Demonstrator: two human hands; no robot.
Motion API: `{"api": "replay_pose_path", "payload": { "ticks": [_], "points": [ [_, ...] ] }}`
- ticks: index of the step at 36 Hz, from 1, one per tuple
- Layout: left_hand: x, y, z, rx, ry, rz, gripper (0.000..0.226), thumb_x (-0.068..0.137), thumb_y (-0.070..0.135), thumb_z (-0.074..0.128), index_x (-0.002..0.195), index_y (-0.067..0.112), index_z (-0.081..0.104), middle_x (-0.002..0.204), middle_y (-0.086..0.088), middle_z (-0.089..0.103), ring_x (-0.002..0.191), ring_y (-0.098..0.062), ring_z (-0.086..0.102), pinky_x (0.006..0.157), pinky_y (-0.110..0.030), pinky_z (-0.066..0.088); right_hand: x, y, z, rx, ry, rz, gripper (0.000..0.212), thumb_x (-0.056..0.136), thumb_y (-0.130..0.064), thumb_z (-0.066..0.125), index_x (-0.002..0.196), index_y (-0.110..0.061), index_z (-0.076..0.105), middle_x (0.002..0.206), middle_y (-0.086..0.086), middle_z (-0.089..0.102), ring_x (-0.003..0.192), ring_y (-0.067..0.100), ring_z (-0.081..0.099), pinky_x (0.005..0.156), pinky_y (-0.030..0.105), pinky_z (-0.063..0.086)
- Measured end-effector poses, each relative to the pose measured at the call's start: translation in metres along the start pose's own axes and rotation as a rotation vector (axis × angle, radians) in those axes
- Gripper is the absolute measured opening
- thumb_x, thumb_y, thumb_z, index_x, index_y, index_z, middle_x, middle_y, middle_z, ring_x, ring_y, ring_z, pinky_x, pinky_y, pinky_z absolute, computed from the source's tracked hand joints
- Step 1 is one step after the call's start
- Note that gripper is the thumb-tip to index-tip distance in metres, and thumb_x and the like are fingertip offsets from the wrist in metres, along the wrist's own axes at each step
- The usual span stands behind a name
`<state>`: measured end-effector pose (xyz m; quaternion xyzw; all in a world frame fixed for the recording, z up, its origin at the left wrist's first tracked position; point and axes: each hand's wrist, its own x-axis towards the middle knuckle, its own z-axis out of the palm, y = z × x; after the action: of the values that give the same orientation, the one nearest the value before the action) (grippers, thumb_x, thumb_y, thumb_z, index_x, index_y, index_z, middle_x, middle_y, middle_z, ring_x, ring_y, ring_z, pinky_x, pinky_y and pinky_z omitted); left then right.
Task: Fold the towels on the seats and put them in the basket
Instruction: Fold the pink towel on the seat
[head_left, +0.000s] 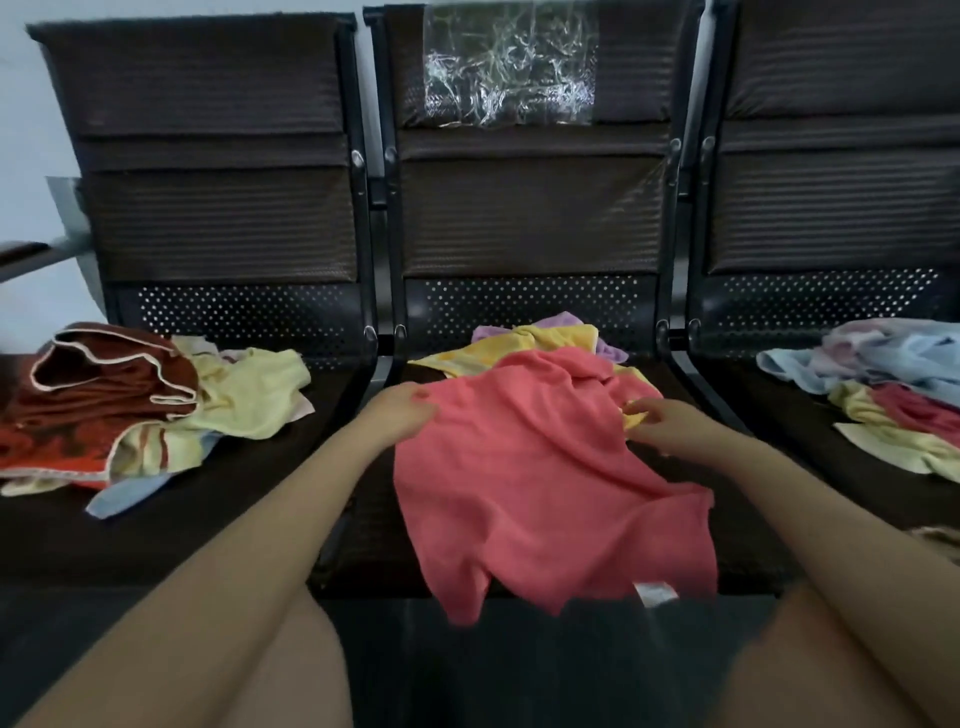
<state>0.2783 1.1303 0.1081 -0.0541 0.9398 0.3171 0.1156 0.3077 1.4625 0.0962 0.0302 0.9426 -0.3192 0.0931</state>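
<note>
A: Where is the towel in hand?

B: The coral towel (550, 467) lies spread over the middle seat (363, 519) of 3, its near edge hanging off the front so a white label shows at the bottom hem. It sits partly on top of a yellow towel (519, 348) and a lilac towel (571, 325) bunched at the back of that seat.

A: And the hands?

B: The left hand (402, 410) has its fingers curled onto the towel's upper left corner and appears to pinch the edge there. The right hand (660, 421) rests at the upper right edge with fingers bent, seemingly gripping cloth, though a bit of yellow peeks out beside it, so I cannot say for sure which layer it holds.

A: Why hold it that way?

B: I judge that taking 2 far corners lets the person pull the sheet flat before a first fold.

A: What remains?

B: Much. The left pile (130, 410), with brown, pale yellow and blue pieces, is unfolded, and so is the right pile (883, 384). No basket is in view.
</note>
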Motion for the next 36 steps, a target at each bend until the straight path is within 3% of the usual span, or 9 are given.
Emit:
{"api": "replay_pose_path", "payload": {
  "ticks": [7, 12, 14, 18, 21, 25, 27, 32, 36],
  "points": [
    [0.02, -0.014, 0.023, 0.008, -0.008, -0.167, 0.057, 0.091, 0.035, 0.047, 0.144, 0.014, 0.041, 0.142, -0.014, 0.047, 0.123, -0.032, 0.051, 0.103, -0.037, 0.044, 0.03, -0.035, 0.031, -0.07, 0.036, 0.057, 0.052, 0.093, -0.017, 0.058, 0.142, -0.004, 0.042, 0.137, 0.017, 0.05, 0.121, 0.031, 0.051, 0.086, 0.03, 0.04],
    [0.033, -0.021, 0.035, 0.108, -0.001, -0.217, 0.072, 0.088, 0.055, 0.043, 0.149, 0.019, 0.029, 0.148, -0.016, 0.038, 0.131, -0.037, 0.042, 0.104, -0.043, 0.039, 0.049, -0.048, 0.036, 0.02, 0.149, 0.105, 0.049, 0.096, -0.047, 0.048, 0.115, -0.005, 0.065, 0.106, 0.015, 0.067, 0.093, 0.029, 0.063, 0.073, 0.034, 0.046],
    [0.028, -0.015, 0.034, 0.028, -0.007, -0.163, 0.073, 0.085, 0.053, 0.051, 0.147, 0.02, 0.033, 0.148, -0.015, 0.039, 0.13, -0.036, 0.043, 0.105, -0.041, 0.04, 0.05, -0.049, 0.039, 0.056, 0.176, 0.087, 0.042, 0.096, -0.037, 0.052, 0.111, -0.001, 0.066, 0.106, 0.017, 0.066, 0.098, 0.032, 0.062, 0.078, 0.035, 0.046],
    [0.02, 0.0, 0.035, -0.151, -0.023, -0.042, 0.045, 0.092, 0.02, 0.055, 0.136, 0.012, 0.049, 0.128, -0.01, 0.056, 0.117, -0.028, 0.053, 0.089, -0.026, 0.04, 0.055, -0.039, 0.049, 0.041, 0.212, 0.012, 0.033, 0.094, -0.021, 0.057, 0.12, -0.003, 0.063, 0.114, 0.018, 0.066, 0.105, 0.032, 0.06, 0.08, 0.03, 0.04],
    [0.024, 0.004, 0.037, -0.164, 0.058, -0.051, 0.013, 0.092, 0.018, 0.05, 0.098, 0.014, 0.061, 0.105, -0.005, 0.061, 0.089, -0.021, 0.055, 0.078, -0.028, 0.045, 0.061, -0.035, 0.05, 0.018, 0.221, -0.025, 0.032, 0.092, -0.014, 0.058, 0.122, -0.004, 0.063, 0.114, 0.018, 0.066, 0.105, 0.032, 0.06, 0.079, 0.029, 0.04],
    [0.033, 0.003, 0.028, -0.354, 0.209, -0.048, 0.027, 0.089, 0.008, 0.049, 0.107, 0.013, 0.068, 0.108, -0.004, 0.065, 0.096, -0.02, 0.057, 0.083, -0.029, 0.047, 0.065, -0.033, 0.041, -0.038, 0.253, -0.057, 0.028, 0.091, -0.009, 0.054, 0.115, -0.006, 0.068, 0.1, 0.016, 0.068, 0.091, 0.03, 0.06, 0.071, 0.032, 0.041],
    [0.032, 0.005, 0.017, -0.511, 0.27, -0.024, 0.024, 0.088, 0.005, 0.051, 0.089, 0.024, 0.065, 0.092, 0.006, 0.059, 0.092, -0.016, 0.054, 0.076, -0.025, 0.043, 0.064, -0.032, 0.034, -0.114, 0.321, -0.137, 0.029, 0.091, -0.01, 0.052, 0.113, -0.012, 0.071, 0.095, 0.014, 0.07, 0.086, 0.029, 0.062, 0.07, 0.034, 0.045],
    [0.008, 0.014, -0.009, -0.394, 0.285, 0.18, 0.041, 0.094, 0.012, 0.055, 0.135, 0.012, 0.055, 0.136, 0.002, 0.055, 0.124, -0.011, 0.05, 0.094, -0.012, 0.033, 0.046, -0.028, 0.008, -0.127, 0.511, -0.294, 0.027, 0.095, -0.012, 0.054, 0.117, -0.009, 0.069, 0.109, 0.015, 0.067, 0.099, 0.032, 0.062, 0.083, 0.035, 0.046],
    [-0.016, 0.015, -0.009, -0.282, 0.158, 0.372, 0.04, 0.091, 0.014, 0.062, 0.131, 0.017, 0.06, 0.123, 0.01, 0.06, 0.101, 0.005, 0.055, 0.077, 0.002, 0.036, 0.03, -0.024, -0.009, 0.079, 0.697, -0.376, 0.023, 0.095, -0.013, 0.056, 0.113, -0.012, 0.071, 0.1, 0.0, 0.063, 0.094, 0.012, 0.056, 0.084, 0.018, 0.038]
  ]
}}
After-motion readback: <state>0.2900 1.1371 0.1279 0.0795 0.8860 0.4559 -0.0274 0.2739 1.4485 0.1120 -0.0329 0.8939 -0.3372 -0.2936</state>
